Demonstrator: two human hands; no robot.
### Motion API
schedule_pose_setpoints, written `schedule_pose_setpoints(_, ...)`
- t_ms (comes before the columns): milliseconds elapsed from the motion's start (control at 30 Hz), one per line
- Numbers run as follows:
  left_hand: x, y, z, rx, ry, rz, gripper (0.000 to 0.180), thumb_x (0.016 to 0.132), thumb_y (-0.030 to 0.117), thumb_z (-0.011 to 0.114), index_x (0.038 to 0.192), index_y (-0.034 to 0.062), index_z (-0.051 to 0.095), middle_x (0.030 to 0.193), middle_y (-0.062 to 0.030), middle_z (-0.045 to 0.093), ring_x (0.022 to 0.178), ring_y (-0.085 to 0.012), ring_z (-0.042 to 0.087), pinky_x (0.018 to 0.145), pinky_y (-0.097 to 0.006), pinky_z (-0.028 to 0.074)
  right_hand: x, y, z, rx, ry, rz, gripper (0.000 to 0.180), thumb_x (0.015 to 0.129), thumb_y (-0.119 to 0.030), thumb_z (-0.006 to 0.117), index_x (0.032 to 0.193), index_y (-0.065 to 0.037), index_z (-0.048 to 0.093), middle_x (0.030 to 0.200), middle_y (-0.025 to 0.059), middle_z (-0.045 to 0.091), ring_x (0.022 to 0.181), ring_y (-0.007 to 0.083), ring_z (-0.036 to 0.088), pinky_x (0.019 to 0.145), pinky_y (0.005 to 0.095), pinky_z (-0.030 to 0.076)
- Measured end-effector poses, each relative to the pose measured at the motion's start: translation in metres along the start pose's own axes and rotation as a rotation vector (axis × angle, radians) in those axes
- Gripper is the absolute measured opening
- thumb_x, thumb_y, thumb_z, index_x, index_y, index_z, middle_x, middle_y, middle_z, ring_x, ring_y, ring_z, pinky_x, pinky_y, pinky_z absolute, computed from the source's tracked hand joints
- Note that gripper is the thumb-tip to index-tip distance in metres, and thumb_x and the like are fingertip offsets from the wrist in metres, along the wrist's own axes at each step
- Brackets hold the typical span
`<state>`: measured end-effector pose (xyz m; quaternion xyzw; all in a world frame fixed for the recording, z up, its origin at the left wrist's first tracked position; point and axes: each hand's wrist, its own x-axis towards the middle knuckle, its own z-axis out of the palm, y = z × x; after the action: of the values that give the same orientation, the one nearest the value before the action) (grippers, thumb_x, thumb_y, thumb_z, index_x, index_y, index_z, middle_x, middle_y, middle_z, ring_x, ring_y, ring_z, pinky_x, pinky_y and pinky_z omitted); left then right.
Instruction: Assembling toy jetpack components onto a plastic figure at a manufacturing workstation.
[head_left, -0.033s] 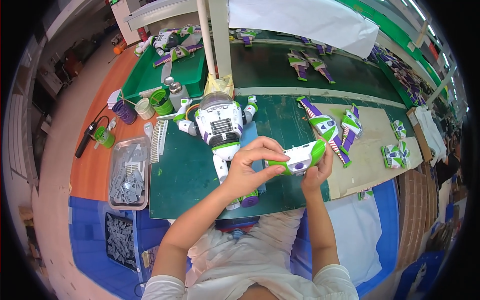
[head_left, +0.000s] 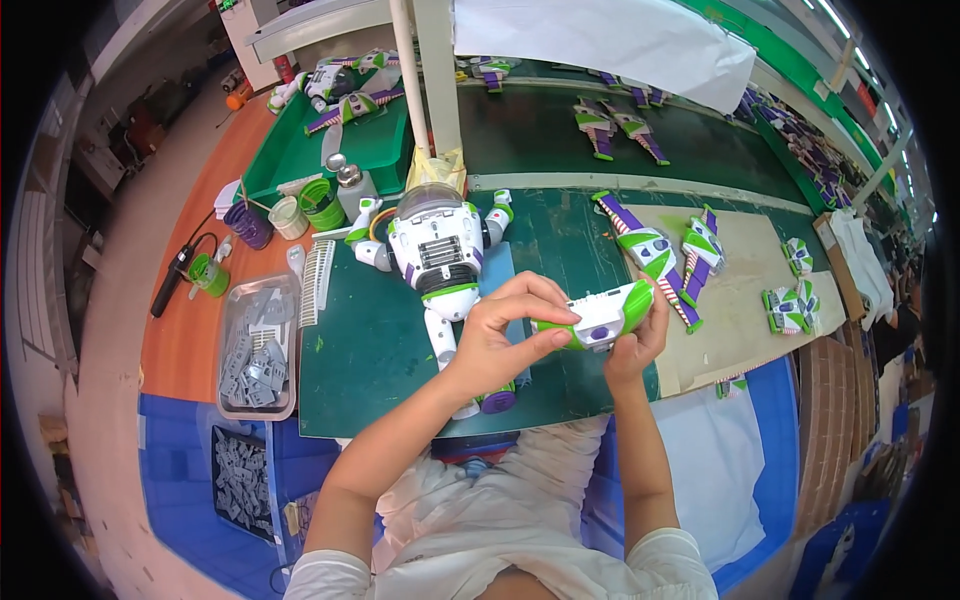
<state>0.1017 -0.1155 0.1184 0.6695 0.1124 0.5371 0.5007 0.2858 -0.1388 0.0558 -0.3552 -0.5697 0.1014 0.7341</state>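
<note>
Both of my hands hold a white and green toy backpack shell (head_left: pixel 606 312) with a small purple patch, above the green work mat. My left hand (head_left: pixel 505 340) pinches its left green end between thumb and fingers. Around the right end, the fingers of my right hand (head_left: pixel 642 340) are closed, thumb underneath. Just left of the shell, a white, green and purple toy spaceman (head_left: pixel 436 240) lies on the green mat (head_left: pixel 360 370). Its back has a dark slotted panel, and my left hand and forearm hide part of its legs.
Winged backpacks (head_left: pixel 655 255) and smaller shells (head_left: pixel 790 308) lie on cardboard at right. On the left are a metal tray (head_left: pixel 292 400) of grey parts, paint cups (head_left: pixel 250 228), a pump bottle (head_left: pixel 355 190) and a green bin (head_left: pixel 280 160). A dark conveyor (head_left: pixel 690 150) runs behind.
</note>
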Motion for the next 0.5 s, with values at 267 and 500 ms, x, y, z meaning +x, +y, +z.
schedule_pose_setpoints(267,0.005,-0.008,0.028,-0.333,0.184,-0.435,0.020,0.091,0.021,0.058,0.082,0.0027,0.057,0.082,-0.0021,0.059,0.082,-0.0081,0.054,0.078,-0.023,0.042,-0.009,-0.006,-0.018,-0.128,0.145,-0.033,0.086,0.081,-0.061,0.055,0.123,0.012,0.040,0.112,0.0181,0.052,0.092,0.0202,0.056,0.078,0.0293,0.047)
schedule_pose_setpoints(500,0.012,-0.039,-0.006,0.231,0.207,-0.562,0.026,0.089,0.026,0.060,0.080,0.0034,0.052,0.069,-0.0021,0.058,0.066,-0.0083,0.054,0.061,-0.024,0.042,-0.013,-0.012,-0.021,-0.110,0.145,0.020,0.088,0.080,-0.066,0.052,0.125,0.008,0.036,0.097,0.0162,0.056,0.084,0.0192,0.057,0.072,0.0289,0.047)
